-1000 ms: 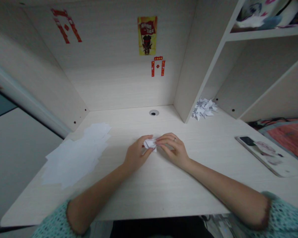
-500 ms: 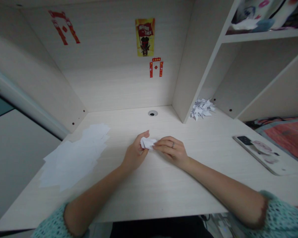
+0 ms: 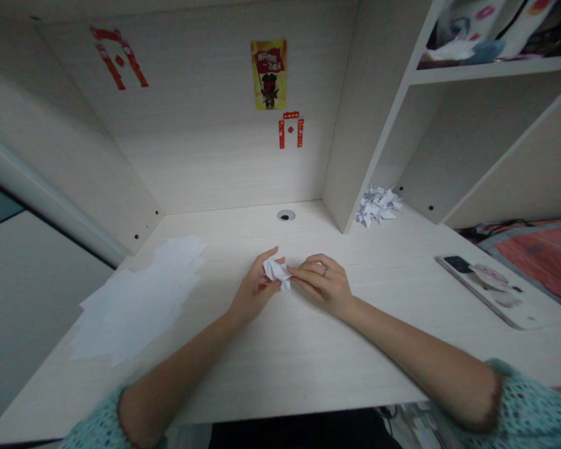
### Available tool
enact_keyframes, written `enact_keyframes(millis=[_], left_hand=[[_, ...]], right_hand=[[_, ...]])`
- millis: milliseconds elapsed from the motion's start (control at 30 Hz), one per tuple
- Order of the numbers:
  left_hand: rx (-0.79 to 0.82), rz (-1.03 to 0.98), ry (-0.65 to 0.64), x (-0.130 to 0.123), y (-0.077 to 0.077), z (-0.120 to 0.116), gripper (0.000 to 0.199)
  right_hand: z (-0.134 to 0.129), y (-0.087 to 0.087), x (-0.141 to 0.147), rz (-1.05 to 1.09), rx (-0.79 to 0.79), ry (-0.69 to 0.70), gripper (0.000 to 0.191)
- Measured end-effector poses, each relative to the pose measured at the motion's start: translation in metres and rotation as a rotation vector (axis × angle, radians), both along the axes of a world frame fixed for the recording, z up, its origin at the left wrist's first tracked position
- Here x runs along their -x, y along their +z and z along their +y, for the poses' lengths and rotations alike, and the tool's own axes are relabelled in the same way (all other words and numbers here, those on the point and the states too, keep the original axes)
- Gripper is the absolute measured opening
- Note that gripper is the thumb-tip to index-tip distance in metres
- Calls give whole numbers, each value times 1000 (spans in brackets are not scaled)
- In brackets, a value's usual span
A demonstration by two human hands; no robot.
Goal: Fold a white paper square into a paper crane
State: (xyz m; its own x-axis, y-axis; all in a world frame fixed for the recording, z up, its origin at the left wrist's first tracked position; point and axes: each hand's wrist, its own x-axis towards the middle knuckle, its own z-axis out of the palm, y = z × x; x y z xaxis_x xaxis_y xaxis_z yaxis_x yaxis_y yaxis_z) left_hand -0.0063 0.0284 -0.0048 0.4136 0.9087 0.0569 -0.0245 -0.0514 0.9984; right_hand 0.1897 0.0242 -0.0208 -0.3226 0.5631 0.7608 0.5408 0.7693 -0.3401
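Observation:
A small folded white paper (image 3: 275, 270) is held between my two hands above the middle of the desk. My left hand (image 3: 256, 285) grips its left side and lower edge, with the thumb below and the fingers behind. The fingertips of my right hand (image 3: 325, 282), which wears a ring, pinch the paper's right side. Overlapping sheets of white paper (image 3: 138, 299) lie flat on the desk to the left. A pile of small folded white papers (image 3: 378, 206) sits at the back right, beside the upright panel.
A phone (image 3: 490, 292) lies on the desk (image 3: 271, 374) at the right, near a red cloth (image 3: 542, 255). An upright panel (image 3: 362, 125) divides the back. A round cable hole (image 3: 286, 216) is in the desk's rear part.
The folded paper has changed shape, and a pointed part now sticks out below it. My right fingers have shifted slightly on it. The view has tilted a little.

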Motion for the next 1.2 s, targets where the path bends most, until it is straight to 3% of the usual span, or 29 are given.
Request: enact_keyframes(millis=[533, 900, 1067, 1200], left_hand=[[16, 32, -62, -5, -2, -5, 71], [-103, 73, 77, -6, -17, 2, 61], [-153, 145, 163, -3, -14, 3, 57], [-166, 220, 159, -1, -7, 1, 58]], right_hand=[[2, -3, 0, -58, 7, -32, 35], [2, -8, 2, -151, 10, -2, 34], [4, -9, 3, -168, 45, 1, 45], [3, -7, 5, -184, 97, 46, 55]])
